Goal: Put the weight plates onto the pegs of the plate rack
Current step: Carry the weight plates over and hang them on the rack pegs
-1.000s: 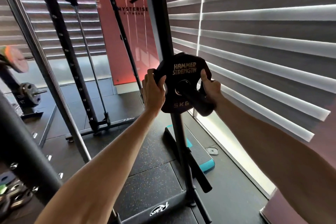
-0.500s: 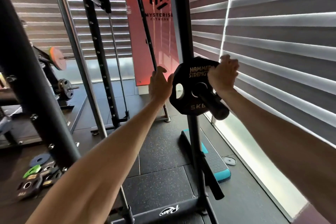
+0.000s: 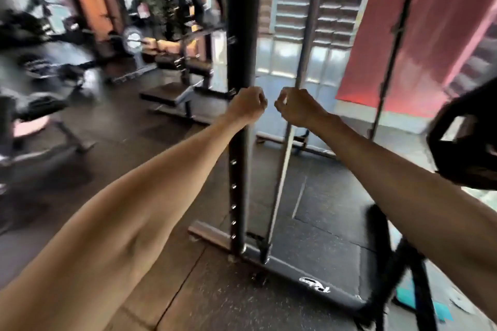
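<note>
Head view, heavy motion blur; details on the left half are soft.

Floor (image 3: 322, 223): dark rubber mats, seams visible, running from near to far.

Black upright post (image 3: 243, 21): stands centre, top to floor, with a row of bolts down its near face. It meets a low black base beam (image 3: 309, 271) that carries a white logo.

Red banner (image 3: 419, 35): far right, hanging behind thin dark poles.

Weight plate (image 3: 462, 148): black, at the right edge, with a grip cut-out showing light through it. It sits above my right forearm, well apart from both hands. It is too blurred for me to tell whether it sits fully on a peg.

Plate rack (image 3: 419, 277): only dark lower legs show, near right, below the plate, with a teal step (image 3: 414, 301) by the feet.

Bench (image 3: 172, 94): far, left of the post, blurred.

Silver bar (image 3: 282, 169): slants from the top centre down to the base beam, passing behind my right wrist.

Right hand (image 3: 298, 107): arm stretched forward, fingers curled into a fist with nothing in them.

Left hand (image 3: 248, 106): just left of the right hand, a small gap between them. Its fingers are curled into a fist and hold nothing. It overlaps the post in view; I cannot tell if it touches.
</note>
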